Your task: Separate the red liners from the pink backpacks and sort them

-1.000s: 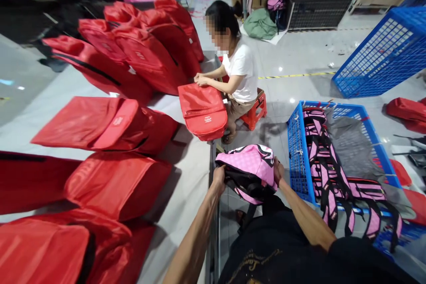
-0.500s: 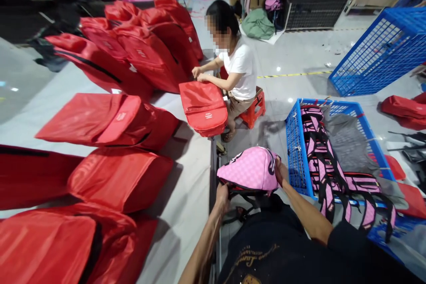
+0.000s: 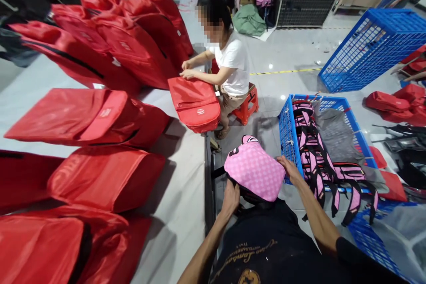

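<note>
A pink checkered backpack (image 3: 254,171) with black trim is held up in front of my body, its pink panel facing up. My left hand (image 3: 231,196) grips its lower left edge, with the thumb and fingers partly hidden by the bag. Against its right edge is my right hand (image 3: 290,170), the fingers bent on the fabric and some of them hidden. A black strap sticks out to the left of the backpack, toward the table edge.
Several red backpacks (image 3: 103,177) cover the white table (image 3: 183,195) on my left. Ahead, a seated co-worker (image 3: 233,62) handles a red backpack (image 3: 196,104). Pink-and-black backpacks lie in a blue crate (image 3: 361,131) to my right; another blue crate (image 3: 369,53) stands behind it.
The pink backpack has been turned and tilted, so its checkered panel now faces up more. My right hand has shifted to its upper right edge. The view has swung slightly right.
</note>
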`<state>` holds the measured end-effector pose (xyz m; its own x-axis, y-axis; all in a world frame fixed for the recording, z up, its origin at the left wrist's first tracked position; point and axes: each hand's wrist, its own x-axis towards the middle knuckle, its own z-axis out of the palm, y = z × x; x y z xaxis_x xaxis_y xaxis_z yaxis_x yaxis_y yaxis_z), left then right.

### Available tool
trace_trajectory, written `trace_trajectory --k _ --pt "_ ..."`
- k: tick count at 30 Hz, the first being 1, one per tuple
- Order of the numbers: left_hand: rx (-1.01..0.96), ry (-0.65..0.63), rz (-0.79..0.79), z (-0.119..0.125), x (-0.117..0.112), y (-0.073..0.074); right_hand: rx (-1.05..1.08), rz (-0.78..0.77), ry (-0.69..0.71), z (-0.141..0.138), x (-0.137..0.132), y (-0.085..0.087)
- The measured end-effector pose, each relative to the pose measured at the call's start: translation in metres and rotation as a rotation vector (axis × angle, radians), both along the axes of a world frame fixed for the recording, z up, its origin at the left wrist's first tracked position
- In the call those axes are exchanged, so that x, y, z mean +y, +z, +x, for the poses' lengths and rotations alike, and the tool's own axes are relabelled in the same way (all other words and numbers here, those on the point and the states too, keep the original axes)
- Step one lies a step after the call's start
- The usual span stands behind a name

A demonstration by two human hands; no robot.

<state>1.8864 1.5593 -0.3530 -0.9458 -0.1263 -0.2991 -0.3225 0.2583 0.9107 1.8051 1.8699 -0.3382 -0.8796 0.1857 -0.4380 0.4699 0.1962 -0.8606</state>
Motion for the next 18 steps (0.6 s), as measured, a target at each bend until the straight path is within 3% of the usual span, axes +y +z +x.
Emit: trace_trajectory --k 2,5,7,9,11,13,16,18 --pt "-0.008 -0.014 -0.026 -0.007 -0.005 -0.006 0.082 -0.001 0.182 -0.015 -0.011 0.012" --pt "-0.058 -0.027 -0.067 -0.019 -0.006 -0.001 0.201 0.343 0.41 -0.018 -0.041 0.021" --pt "-0.042 -0.032 -0.067 -0.018 -0.004 0.002 0.186 0.625 0.399 -0.006 -0.06 0.016" --pt "0.051 -0.002 -0.037 -0.008 0.0 0.001 0.148 0.749 0.339 0.008 -0.072 0.005" --pt "0.098 0.102 -0.002 0.007 0.005 -0.003 0.138 0.721 0.277 0.02 -0.079 -0.004" --pt "0.019 0.207 0.049 0.02 0.008 -0.007 0.139 0.656 0.232 0.027 -0.084 -0.006" --pt "-0.084 0.19 0.218 0.026 0.009 -0.008 0.157 0.586 0.19 0.032 -0.095 0.004" --pt "-0.081 0.155 0.338 0.021 0.003 0.001 0.175 0.512 0.162 0.032 -0.101 0.017"
